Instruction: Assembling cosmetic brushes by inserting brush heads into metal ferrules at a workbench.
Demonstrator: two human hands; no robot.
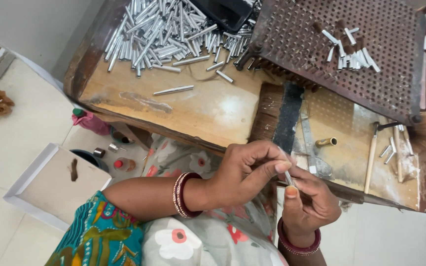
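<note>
Left hand (245, 170) and right hand (307, 202) both pinching one small metal tube (289, 177), wooden workbench (208, 111) just beyond

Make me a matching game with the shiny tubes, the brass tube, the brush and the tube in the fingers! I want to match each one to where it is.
Things:
1. Pile of silver tubes
2. Brass tube
3. Brush
4. Single silver tube

Places:
A. Pinched between the left hand and right hand
B. Heaped at the far left of the wooden bench
C. Lying alone just right of the brush
D. Flat in the middle of the bench, under the plate with holes

Pairs: 1-B, 2-C, 3-D, 4-A
</note>
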